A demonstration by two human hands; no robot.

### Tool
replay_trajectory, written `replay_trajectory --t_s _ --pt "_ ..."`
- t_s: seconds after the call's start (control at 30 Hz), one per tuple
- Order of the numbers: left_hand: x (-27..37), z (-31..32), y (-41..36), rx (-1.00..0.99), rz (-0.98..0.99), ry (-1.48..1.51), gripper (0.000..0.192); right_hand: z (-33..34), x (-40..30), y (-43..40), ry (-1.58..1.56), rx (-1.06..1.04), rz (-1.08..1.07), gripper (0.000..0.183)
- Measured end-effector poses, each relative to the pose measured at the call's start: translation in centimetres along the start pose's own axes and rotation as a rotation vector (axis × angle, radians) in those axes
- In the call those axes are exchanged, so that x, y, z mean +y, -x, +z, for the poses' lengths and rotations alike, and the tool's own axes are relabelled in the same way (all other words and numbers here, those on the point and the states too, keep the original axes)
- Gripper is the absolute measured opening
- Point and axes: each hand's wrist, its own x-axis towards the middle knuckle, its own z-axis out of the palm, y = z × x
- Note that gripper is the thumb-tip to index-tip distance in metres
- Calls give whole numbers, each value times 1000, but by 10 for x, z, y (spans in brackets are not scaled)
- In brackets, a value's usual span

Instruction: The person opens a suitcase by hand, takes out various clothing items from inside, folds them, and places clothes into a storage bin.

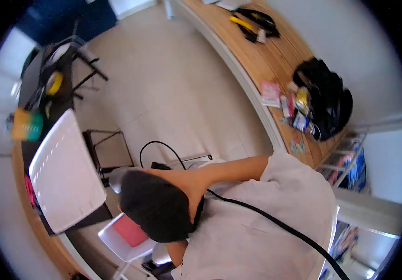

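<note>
A black, soft-looking item, possibly a cap [155, 206], is held in front of my light shirt. My right hand [188, 185] comes in from the upper side and grips its edge, with the thumb along the near side. My left wrist [177, 252] shows below the item, while most of my left hand is hidden behind it, so its hold cannot be told. A black cable [274, 220] runs across my shirt and loops over the floor beyond my right arm.
A white chair back [68, 175] stands at the left, near a dark table with objects on it. A smaller white chair [117, 241] has a red pad. Along the right, a wooden bench [222, 21] bears a black bag [327, 101], packets and a yellow-handled item.
</note>
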Motion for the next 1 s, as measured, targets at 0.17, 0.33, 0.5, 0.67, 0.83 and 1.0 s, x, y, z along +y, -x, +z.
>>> replay_trajectory --t_s 0.17,0.33,0.5,0.67,0.83,1.0 --pt "-45 48 -47 -9 116 9 67 -41 7 36 -324 234 154 155" --pt "-17 138 -119 -499 -490 394 64 -42 15 98 -552 388 558 116" --pt "-11 144 -119 -797 -208 128 68 -26 35 114 -828 798 728 78" --pt "-48 90 -122 -807 -261 192 55 -30 13 111 -852 843 1032 49" --pt "-229 61 -107 -708 174 -444 46 -53 16 143 -442 1136 762 42" --pt "-207 77 -120 -639 31 -548 38 -124 -116 59 93 1273 639 47"
